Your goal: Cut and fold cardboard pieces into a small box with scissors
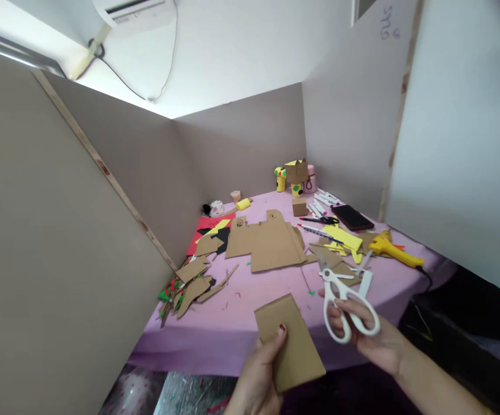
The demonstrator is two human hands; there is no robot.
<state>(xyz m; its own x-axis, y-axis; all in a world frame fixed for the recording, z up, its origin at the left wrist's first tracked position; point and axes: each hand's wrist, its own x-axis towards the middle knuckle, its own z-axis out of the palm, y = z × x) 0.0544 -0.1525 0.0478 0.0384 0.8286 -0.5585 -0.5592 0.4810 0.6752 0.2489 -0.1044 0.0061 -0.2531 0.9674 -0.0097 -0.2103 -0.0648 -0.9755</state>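
Observation:
My left hand [261,372] grips a rectangular piece of cardboard [295,346] at the table's front edge, its thumb flat on top and its fingers underneath. To the right, my right hand [362,328] holds a pair of white-handled scissors [330,288] with fingers through the loops. The blades point away from me, over cardboard scraps, and stand apart from the piece in my left hand. Beyond both hands a large cut cardboard sheet [271,245] with two raised tabs lies flat on the pink cloth.
Cardboard offcuts [196,291] are heaped at the left. A yellow glue gun [394,251] lies at the right, near a black phone [352,218], yellow scraps [343,237] and several markers. Decorated yellow figures [280,180] stand at the back. Grey partitions [241,144] enclose the table.

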